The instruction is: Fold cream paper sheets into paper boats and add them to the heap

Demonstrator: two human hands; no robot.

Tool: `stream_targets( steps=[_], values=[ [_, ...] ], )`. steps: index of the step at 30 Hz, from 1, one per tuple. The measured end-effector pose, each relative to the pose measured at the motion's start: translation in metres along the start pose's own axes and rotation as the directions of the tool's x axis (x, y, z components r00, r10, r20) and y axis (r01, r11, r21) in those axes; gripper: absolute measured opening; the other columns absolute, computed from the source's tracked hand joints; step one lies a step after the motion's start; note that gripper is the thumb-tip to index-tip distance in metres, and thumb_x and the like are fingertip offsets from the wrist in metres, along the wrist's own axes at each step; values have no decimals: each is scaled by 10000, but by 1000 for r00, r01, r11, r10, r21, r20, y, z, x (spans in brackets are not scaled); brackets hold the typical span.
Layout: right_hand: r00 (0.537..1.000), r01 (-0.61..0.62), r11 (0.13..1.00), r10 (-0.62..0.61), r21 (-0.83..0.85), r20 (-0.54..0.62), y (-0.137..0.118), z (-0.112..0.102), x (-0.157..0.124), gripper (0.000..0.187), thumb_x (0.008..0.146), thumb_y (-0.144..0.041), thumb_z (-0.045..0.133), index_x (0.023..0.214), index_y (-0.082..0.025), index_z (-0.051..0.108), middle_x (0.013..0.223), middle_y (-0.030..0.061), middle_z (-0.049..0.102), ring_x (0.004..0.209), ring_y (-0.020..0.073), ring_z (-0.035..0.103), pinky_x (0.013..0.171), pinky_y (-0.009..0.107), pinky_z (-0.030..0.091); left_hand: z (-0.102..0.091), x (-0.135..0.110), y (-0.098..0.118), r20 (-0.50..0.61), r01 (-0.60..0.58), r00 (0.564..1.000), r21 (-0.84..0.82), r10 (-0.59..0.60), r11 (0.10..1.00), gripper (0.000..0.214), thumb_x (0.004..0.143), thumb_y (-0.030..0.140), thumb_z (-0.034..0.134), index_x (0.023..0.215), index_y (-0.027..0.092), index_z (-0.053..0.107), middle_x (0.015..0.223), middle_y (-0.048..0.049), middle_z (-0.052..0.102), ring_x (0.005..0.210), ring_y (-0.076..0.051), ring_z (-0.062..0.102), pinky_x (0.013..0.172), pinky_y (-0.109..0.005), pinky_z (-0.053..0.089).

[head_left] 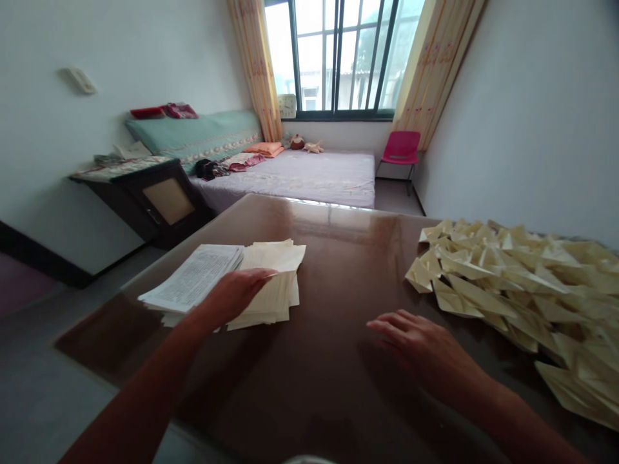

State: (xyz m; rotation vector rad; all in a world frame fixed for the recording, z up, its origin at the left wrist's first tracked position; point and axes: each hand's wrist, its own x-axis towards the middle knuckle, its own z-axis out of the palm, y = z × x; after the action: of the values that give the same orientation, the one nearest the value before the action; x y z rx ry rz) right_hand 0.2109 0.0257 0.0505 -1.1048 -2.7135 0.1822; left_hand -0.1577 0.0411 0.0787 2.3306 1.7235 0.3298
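Head view: the two hands, well apart, above a glossy brown table (333,386). The left hand (240,291) reaches over a stack of cream paper (264,310), thumb and fingers closed on the near edge of its top sheet (289,259). Immediately left of this stack, and touching it, lies a pile of printed pages (193,277), text side up. The right hand (413,338) is free of any visible object — palm down, fingers loosely bent and slightly spread — over the bare middle of the table; whether it touches the surface cannot be told. To its right, folded cream paper pieces (512,270) lie heaped and overlapping along the table's right side. Beyond the table: a bed (329,171), a dark cabinet (169,201) at left, and a pink chair (402,148) beneath the curtained window (333,58).
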Motion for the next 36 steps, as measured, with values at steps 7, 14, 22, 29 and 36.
stream_targets(
  steps=[7,14,22,29,36],
  values=[
    [996,3,999,-1,33,-86,23,25,27,629,822,-143,572,1414,-264,397,1413,63,468,1243,259,408,978,428,407,78,27,128,38,-472,878,244,478,847,291,949,178,410,1208,165,544,1076,-83,689,937,-190,654,733,-280,541],
    [999,-16,983,24,185,-40,65,43,15,316,876,-180,545,1100,-346,693,1176,3,661,1036,228,491,904,386,405,97,34,116,113,-433,896,5,430,901,318,916,259,487,1230,243,536,1139,-37,669,1046,-210,610,814,-318,529],
    [979,-199,841,192,504,66,78,45,19,409,937,-445,434,773,-180,699,889,44,690,800,173,550,722,266,436,109,57,80,121,-40,984,-552,127,833,344,871,271,528,1203,200,586,998,-42,700,820,-186,651,724,-283,531],
    [829,-513,791,558,333,-49,68,59,33,353,919,-462,422,785,-202,620,645,-1,627,594,142,558,558,234,323,125,68,82,34,81,996,-758,-85,647,784,873,294,540,1493,276,60,916,-10,661,601,-118,594,447,-199,504],
    [778,-620,784,619,28,-108,59,62,42,251,917,-405,434,827,-230,591,728,23,690,638,163,613,536,258,241,130,71,73,-109,-21,992,-631,-62,776,651,842,218,556,1436,284,299,1189,-64,573,726,-106,622,589,-227,555]
  ],
)
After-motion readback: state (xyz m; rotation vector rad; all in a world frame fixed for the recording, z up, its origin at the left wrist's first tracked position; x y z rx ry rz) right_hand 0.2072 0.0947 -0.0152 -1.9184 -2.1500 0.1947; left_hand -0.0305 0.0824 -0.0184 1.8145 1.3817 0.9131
